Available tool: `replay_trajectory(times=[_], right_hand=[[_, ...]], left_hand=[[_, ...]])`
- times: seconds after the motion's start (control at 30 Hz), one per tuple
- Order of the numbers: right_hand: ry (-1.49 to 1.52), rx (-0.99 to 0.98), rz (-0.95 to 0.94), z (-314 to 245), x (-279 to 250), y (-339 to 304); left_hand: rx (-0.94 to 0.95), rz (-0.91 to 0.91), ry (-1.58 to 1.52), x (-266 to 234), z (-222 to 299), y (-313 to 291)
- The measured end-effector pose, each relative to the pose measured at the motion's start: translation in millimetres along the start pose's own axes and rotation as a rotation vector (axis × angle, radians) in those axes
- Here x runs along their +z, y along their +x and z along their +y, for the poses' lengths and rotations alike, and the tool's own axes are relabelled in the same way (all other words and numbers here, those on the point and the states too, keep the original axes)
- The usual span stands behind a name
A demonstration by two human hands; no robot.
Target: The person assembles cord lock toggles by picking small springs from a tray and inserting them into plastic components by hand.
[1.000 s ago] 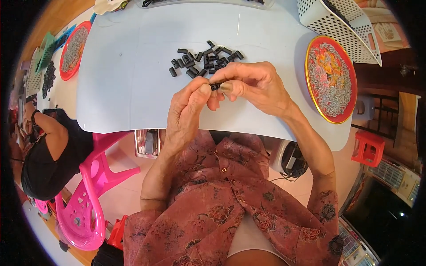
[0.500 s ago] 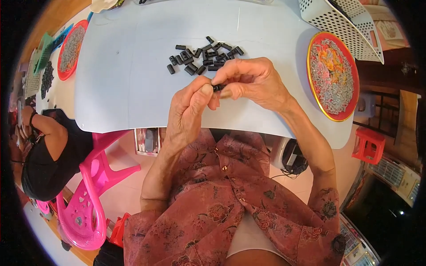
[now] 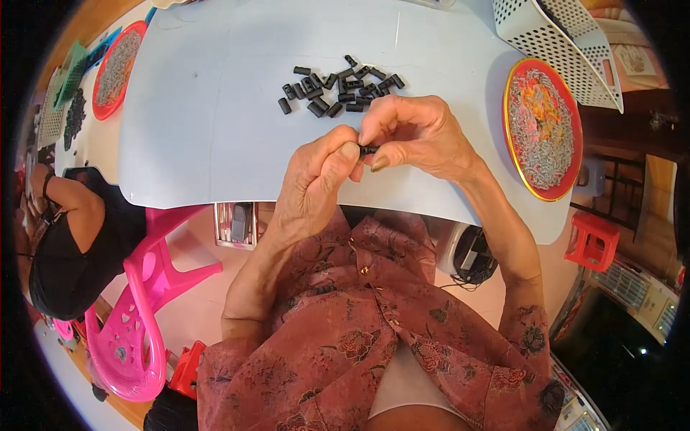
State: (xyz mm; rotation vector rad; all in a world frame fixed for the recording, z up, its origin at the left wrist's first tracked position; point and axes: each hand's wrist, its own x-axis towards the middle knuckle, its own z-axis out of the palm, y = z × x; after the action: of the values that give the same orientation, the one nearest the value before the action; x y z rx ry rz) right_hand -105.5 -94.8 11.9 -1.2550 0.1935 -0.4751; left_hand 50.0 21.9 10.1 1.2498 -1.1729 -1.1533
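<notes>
Between my two hands is a small black cylindrical piece [image 3: 369,150], mostly covered by fingertips. My left hand [image 3: 321,172] is closed, pinching its left end between thumb and fingers. The thumb and forefinger of my right hand [image 3: 424,140] close on its other end. Whether the right fingers also hold a smaller part is too small to tell. Just beyond the hands, a loose pile of similar black cylindrical pieces [image 3: 316,108] lies on the pale table [image 3: 215,144]; some show holes in their sides.
A red, gold-rimmed plate [image 3: 508,118] heaped with small silvery metal parts stands at the right, beside a white perforated basket [image 3: 528,43]. Another red plate [image 3: 99,108] of metal parts is at far left. A person [image 3: 72,251] sits there by a pink chair [image 3: 144,309].
Both hands keep their hold on the black piece, with slight finger movement. The whole view has shifted a little, so the pile and hands appear slightly farther right.
</notes>
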Motion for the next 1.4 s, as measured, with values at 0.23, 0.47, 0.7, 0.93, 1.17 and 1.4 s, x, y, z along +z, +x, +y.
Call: replay_trajectory(times=[0.23,0.47,0.7,0.93,1.17,1.4], right_hand=[[0.068,0.034,0.052,0,4,-1],[-0.122,-0.073,0.185,5,-1,-1],[-0.193,-0.112,0.209,5,-1,-1],[-0.143,-0.093,0.238,3,-1,-4],[-0.242,-0.207,0.215,9,-6,-6],[-0.602,-0.189,0.225,-9,2,-5]], left_hand=[[-0.031,-0.023,-0.05,-1,1,0],[0.059,0.044,-0.166,6,1,2],[0.009,0.04,-0.255,5,-3,6],[-0.03,0.117,-0.323,14,-2,6],[-0.145,-0.081,-0.18,-3,2,19],[-0.113,0.1,-0.348,7,3,14]])
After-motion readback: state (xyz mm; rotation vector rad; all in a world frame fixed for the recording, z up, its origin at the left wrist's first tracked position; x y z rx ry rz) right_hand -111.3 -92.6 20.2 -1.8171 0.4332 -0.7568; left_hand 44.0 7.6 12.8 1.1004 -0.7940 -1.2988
